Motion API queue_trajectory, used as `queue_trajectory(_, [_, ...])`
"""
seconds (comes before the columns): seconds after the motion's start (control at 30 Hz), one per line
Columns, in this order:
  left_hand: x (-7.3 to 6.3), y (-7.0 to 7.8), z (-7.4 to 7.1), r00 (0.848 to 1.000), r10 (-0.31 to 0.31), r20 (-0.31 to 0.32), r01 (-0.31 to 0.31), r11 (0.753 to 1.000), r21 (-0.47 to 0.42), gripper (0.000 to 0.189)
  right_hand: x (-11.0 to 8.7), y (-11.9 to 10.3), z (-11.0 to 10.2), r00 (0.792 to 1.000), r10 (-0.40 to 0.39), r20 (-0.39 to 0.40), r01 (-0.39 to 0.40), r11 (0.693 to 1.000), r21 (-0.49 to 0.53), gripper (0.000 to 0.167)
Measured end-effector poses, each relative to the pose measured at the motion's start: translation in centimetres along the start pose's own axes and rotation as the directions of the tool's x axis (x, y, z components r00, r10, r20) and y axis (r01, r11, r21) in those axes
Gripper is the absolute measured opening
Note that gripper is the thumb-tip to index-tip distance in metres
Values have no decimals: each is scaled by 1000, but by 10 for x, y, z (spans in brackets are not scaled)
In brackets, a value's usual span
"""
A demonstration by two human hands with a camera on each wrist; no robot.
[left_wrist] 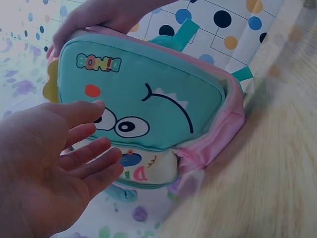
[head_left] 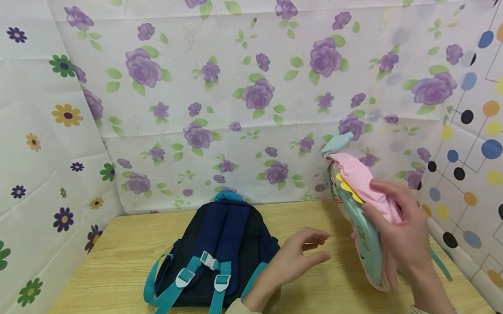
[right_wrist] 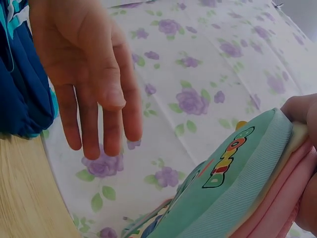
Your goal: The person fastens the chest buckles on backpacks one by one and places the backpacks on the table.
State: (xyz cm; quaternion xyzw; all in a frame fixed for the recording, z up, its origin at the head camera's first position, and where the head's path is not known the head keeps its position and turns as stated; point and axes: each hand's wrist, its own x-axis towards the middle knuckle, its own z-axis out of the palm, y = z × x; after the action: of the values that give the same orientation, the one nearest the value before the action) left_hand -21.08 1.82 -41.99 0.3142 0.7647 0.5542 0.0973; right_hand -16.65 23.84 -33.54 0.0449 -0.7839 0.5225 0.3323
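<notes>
My right hand grips the side of a pink and mint-green dinosaur backpack. The bag stands on edge, tilted, at the right of the table; whether it touches the tabletop I cannot tell. In the left wrist view, its mint front shows cartoon eyes, a mouth line and colourful letters. My left hand, fingers loosely spread, is in the air between this bag and a navy backpack. From the right wrist, the left hand appears apart from the dinosaur bag and holding nothing.
The navy backpack lies with its shoulder straps upward, teal webbing and white buckles on top. Under it is a wood-grain table. A purple-flower cloth hangs behind, with patterned cloths at both sides.
</notes>
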Motion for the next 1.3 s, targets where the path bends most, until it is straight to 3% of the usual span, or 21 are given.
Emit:
queue_trajectory(0.33, [-10,15,-12,1000,19,0,-19,997,-77,36,-3,0,6,999,-20,26,20,999,32,46])
queue_trajectory(0.57, [-15,22,-22,998,54,-39,-57,995,-86,33,-9,2,18,993,-47,111,35,994,108,43])
queue_trajectory(0.7, [-17,21,-34,996,62,-71,-69,993,-99,34,-12,3,26,987,-83,138,65,989,135,43])
queue_trajectory(0.87, [-20,18,-49,993,16,-118,-27,996,-90,34,-15,3,33,984,-106,143,85,986,141,42])
queue_trajectory(1.13, [-24,16,-60,989,15,-147,-25,998,-66,36,-23,-5,47,977,-3,211,-52,965,258,42])
queue_trajectory(1.3, [-22,7,-65,982,51,-180,-65,995,-76,35,-30,-2,61,968,-75,240,22,976,215,38])
